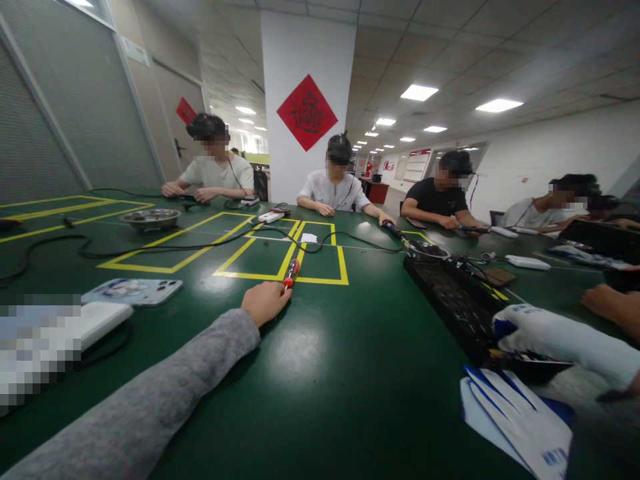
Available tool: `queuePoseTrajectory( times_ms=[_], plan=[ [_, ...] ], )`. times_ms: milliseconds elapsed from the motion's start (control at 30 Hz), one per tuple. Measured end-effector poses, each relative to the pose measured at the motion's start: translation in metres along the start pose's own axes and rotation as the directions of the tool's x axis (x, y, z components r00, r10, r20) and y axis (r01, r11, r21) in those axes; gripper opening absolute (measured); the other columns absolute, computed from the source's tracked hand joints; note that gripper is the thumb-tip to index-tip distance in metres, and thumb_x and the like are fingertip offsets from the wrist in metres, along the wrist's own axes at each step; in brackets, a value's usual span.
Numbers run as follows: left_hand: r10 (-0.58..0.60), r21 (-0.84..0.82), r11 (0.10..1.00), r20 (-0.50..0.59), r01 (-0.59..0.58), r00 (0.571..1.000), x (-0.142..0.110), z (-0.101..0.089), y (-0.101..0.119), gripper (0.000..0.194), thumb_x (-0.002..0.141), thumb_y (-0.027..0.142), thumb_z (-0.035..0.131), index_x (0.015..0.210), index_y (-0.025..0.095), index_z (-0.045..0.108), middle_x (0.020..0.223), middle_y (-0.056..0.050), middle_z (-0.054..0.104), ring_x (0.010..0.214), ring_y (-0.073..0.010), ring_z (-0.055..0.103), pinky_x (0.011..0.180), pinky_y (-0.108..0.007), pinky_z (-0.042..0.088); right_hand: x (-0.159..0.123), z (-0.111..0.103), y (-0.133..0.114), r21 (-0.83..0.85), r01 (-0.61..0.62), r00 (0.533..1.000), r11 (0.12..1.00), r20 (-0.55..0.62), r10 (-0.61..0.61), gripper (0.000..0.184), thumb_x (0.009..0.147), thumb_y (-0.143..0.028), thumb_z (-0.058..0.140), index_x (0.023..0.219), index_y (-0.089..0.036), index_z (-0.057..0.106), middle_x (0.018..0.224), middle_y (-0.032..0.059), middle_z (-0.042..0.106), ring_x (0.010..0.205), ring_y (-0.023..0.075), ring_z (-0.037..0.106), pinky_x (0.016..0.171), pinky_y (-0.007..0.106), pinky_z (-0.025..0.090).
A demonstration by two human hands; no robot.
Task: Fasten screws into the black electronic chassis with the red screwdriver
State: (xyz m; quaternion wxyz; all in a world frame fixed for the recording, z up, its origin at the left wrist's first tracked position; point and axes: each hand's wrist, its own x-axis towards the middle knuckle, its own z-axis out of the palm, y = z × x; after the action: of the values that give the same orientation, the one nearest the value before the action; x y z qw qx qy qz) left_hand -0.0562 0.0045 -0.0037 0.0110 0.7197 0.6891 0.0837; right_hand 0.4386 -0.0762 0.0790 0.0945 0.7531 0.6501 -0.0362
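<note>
My left hand (266, 303), at the end of a grey sleeve, reaches out over the green table. Its fingers are closed around the lower end of a screwdriver (291, 272) with a red and black handle. That handle points away from me, over a yellow-taped rectangle (320, 280). A small white piece of paper (309, 238) lies beyond it. My right hand is out of view.
At right, a person's gloved hand (545, 333) rests at a black open case (445, 307), near loose white gloves (520, 420). A phone (133, 291), a metal bowl (151, 219) and black cables lie at left. Several people sit around the table (350, 400).
</note>
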Motion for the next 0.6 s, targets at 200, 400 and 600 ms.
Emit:
queuePoseTrajectory(
  times_ms=[200,400,600],
  plan=[
    [-0.007,-0.007,1.0,-0.005,0.007,1.0,0.0,-0.001,0.001,0.046,0.083,0.052,0.031,0.084,0.023,0.066,0.089,-0.007,0.066,0.081,-0.019,0.06,0.066,-0.026,0.041,0.0,-0.006,-0.008,0.032,-0.057,0.997,0.998,0.061,0.055,0.029,0.059,-0.024,0.06,0.088,-0.024,0.064,0.093,0.0072,0.062,0.081,0.024,0.061,0.072,0.034,0.047],
    [-0.007,-0.007,1.0,-0.013,0.007,1.0,0.001,0.0,-0.001,0.046,0.083,0.053,0.031,0.084,0.022,0.066,0.089,-0.007,0.066,0.08,-0.0192,0.06,0.066,-0.026,0.041,0.01,-0.001,0.006,0.021,-0.018,0.997,1.0,0.077,0.016,0.03,0.056,-0.021,0.061,0.085,-0.025,0.064,0.087,0.0059,0.063,0.074,0.0217,0.061,0.065,0.031,0.046],
    [0.006,-0.007,1.0,-0.023,-0.007,1.0,0.002,0.004,-0.002,0.047,0.082,0.054,0.03,0.082,0.022,0.065,0.088,-0.007,0.066,0.078,-0.0192,0.06,0.064,-0.026,0.041,0.024,-0.018,0.012,-0.033,0.021,0.999,0.999,0.037,-0.02,0.014,0.057,-0.02,0.059,0.07,-0.021,0.065,0.078,0.0061,0.064,0.073,0.0215,0.06,0.063,0.029,0.043]
  ],
)
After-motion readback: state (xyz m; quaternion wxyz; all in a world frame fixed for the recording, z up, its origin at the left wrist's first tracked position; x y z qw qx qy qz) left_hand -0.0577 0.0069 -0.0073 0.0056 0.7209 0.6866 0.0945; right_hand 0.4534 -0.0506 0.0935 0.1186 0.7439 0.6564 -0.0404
